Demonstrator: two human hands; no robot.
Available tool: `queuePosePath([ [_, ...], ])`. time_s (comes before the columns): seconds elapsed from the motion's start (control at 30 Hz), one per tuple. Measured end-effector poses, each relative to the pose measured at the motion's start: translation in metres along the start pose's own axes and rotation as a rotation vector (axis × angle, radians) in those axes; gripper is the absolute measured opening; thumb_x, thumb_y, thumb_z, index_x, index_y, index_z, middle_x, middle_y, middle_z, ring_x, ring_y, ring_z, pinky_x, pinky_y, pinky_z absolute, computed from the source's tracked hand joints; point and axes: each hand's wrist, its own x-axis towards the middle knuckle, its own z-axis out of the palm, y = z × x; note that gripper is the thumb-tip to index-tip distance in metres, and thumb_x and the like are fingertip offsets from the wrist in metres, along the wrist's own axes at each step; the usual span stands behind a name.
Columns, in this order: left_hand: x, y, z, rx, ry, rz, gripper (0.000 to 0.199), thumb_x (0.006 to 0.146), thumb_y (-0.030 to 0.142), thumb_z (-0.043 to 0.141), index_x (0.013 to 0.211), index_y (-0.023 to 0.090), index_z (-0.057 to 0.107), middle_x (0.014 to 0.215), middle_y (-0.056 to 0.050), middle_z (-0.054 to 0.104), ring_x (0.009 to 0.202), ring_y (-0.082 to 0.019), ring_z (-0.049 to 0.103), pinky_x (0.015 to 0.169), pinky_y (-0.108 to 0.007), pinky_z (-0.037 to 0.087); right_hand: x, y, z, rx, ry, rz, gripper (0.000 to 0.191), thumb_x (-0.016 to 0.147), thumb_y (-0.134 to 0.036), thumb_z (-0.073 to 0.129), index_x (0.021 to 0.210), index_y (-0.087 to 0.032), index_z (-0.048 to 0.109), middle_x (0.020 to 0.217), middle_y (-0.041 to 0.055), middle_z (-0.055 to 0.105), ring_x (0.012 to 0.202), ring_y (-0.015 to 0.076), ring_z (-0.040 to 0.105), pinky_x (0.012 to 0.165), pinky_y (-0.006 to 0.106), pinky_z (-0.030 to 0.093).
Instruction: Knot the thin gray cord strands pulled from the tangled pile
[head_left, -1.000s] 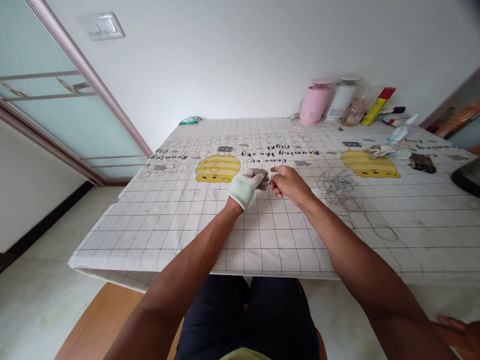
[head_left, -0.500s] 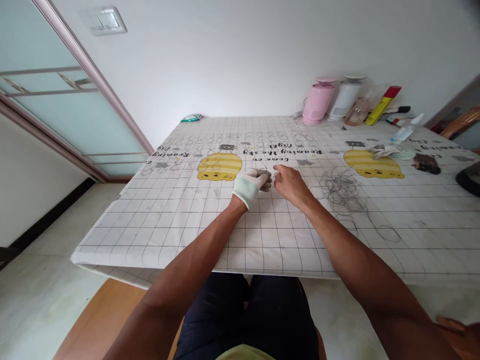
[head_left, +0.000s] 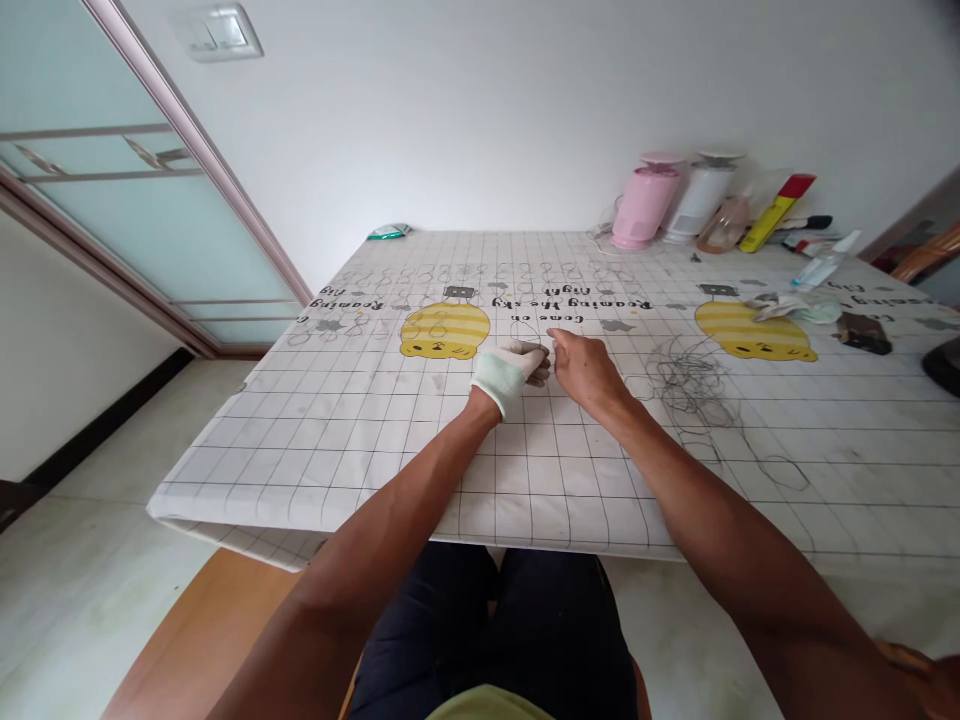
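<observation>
My left hand (head_left: pixel 515 372), in a white and pale green glove, is closed on a thin dark wire (head_left: pixel 527 325) whose loop rises above its fingers. Just to its right is my bare right hand (head_left: pixel 586 370), its fingers pinched together near the glove's fingertips; what lies between them is too small to make out. A loose tangle of thin wire (head_left: pixel 690 385) lies on the checked tablecloth (head_left: pixel 315 470) right of my right hand. Rows of small wire loops (head_left: pixel 480 272) lie flat beyond my hands.
Along the wall stand a pink device (head_left: pixel 646 205), a white device (head_left: pixel 699 200) and a yellow bottle with a red cap (head_left: pixel 776 215). A clear bottle (head_left: pixel 825 262), a glove (head_left: pixel 802 308) and a dark block (head_left: pixel 864 332) are at the right. A green packet (head_left: pixel 388 231) lies at the far left.
The view has shifted a little, so things appear slightly further right. My right hand's fingers have come a little nearer to the gloved fingers.
</observation>
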Motion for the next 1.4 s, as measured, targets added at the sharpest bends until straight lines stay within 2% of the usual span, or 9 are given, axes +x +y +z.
queuePosePath([
  [0.23, 0.0, -0.001, -0.001, -0.04, -0.014, -0.033, 0.024, 0.086, 0.009, 0.059, 0.064, 0.018, 0.059, 0.061, 0.001, 0.054, 0.054, -0.008, 0.05, 0.055, -0.024, 0.045, -0.002, -0.003, -0.01, -0.039, -0.078, -0.11, 0.04, 0.1, -0.009, 0.047, 0.123, -0.018, 0.079, 0.093, 0.0123, 0.079, 0.084, 0.0281, 0.072, 0.079, 0.039, 0.053],
  [0.53, -0.002, -0.001, 0.002, -0.074, 0.044, -0.087, 0.021, 0.083, 0.004, 0.063, 0.066, 0.016, 0.06, 0.063, 0.0, 0.057, 0.054, -0.008, 0.052, 0.055, -0.023, 0.046, -0.004, 0.0, -0.009, -0.072, -0.079, -0.155, 0.046, 0.098, -0.006, 0.047, 0.132, -0.015, 0.078, 0.107, 0.0144, 0.082, 0.097, 0.0281, 0.076, 0.085, 0.037, 0.059],
  [0.7, -0.005, 0.004, 0.005, -0.075, 0.038, -0.097, 0.026, 0.083, 0.003, 0.059, 0.062, 0.017, 0.057, 0.059, 0.001, 0.054, 0.052, -0.008, 0.05, 0.056, -0.023, 0.047, -0.004, -0.003, -0.009, -0.163, -0.088, -0.17, 0.046, 0.099, -0.005, 0.046, 0.13, -0.015, 0.078, 0.109, 0.0151, 0.082, 0.1, 0.0298, 0.075, 0.087, 0.038, 0.057],
  [0.83, -0.008, 0.007, 0.006, -0.057, 0.088, -0.108, 0.025, 0.084, 0.003, 0.058, 0.062, 0.016, 0.058, 0.061, 0.0, 0.056, 0.053, -0.009, 0.053, 0.056, -0.024, 0.047, -0.003, -0.003, -0.01, -0.199, -0.115, -0.185, 0.043, 0.102, -0.009, 0.045, 0.13, -0.015, 0.076, 0.108, 0.0153, 0.08, 0.098, 0.03, 0.075, 0.085, 0.039, 0.055],
  [0.93, -0.01, 0.01, 0.006, -0.055, 0.127, -0.103, 0.022, 0.085, 0.004, 0.059, 0.066, 0.015, 0.063, 0.065, -0.002, 0.061, 0.057, -0.009, 0.057, 0.058, -0.023, 0.049, -0.003, -0.004, -0.014, -0.101, -0.092, -0.144, 0.04, 0.106, -0.021, 0.051, 0.142, -0.015, 0.069, 0.096, 0.0115, 0.08, 0.09, 0.0274, 0.074, 0.082, 0.038, 0.055],
  [1.03, -0.01, 0.013, 0.004, -0.052, 0.165, -0.074, 0.018, 0.086, 0.008, 0.061, 0.07, 0.014, 0.067, 0.068, -0.003, 0.065, 0.059, -0.01, 0.059, 0.061, -0.024, 0.053, -0.002, -0.005, -0.021, 0.12, -0.089, -0.009, 0.045, 0.106, -0.036, 0.059, 0.147, -0.016, 0.063, 0.09, 0.008, 0.08, 0.075, 0.0221, 0.072, 0.069, 0.034, 0.056],
  [1.17, -0.01, 0.016, 0.001, -0.061, 0.205, -0.027, 0.016, 0.085, 0.011, 0.063, 0.071, 0.015, 0.068, 0.068, -0.003, 0.066, 0.059, -0.01, 0.058, 0.062, -0.025, 0.054, -0.001, -0.005, -0.027, 0.479, -0.151, 0.087, 0.04, 0.104, -0.047, 0.063, 0.127, -0.016, 0.072, 0.091, 0.01, 0.08, 0.065, 0.0181, 0.071, 0.05, 0.028, 0.055],
  [1.27, -0.011, 0.019, 0.0, -0.057, 0.225, -0.017, 0.017, 0.085, 0.012, 0.061, 0.07, 0.015, 0.068, 0.065, -0.001, 0.064, 0.058, -0.01, 0.057, 0.06, -0.024, 0.052, 0.0, -0.007, -0.024, 0.641, -0.167, 0.084, 0.034, 0.102, -0.047, 0.066, 0.104, -0.015, 0.077, 0.083, 0.0094, 0.077, 0.061, 0.0169, 0.069, 0.047, 0.026, 0.055],
  [1.4, -0.013, 0.019, -0.001, -0.017, 0.252, 0.005, 0.015, 0.084, 0.012, 0.061, 0.073, 0.016, 0.07, 0.067, -0.001, 0.065, 0.06, -0.01, 0.059, 0.061, -0.023, 0.052, -0.002, -0.011, -0.017, 0.723, -0.136, 0.088, 0.03, 0.102, -0.043, 0.065, 0.101, -0.015, 0.077, 0.078, 0.0073, 0.075, 0.058, 0.0161, 0.068, 0.047, 0.026, 0.056],
])
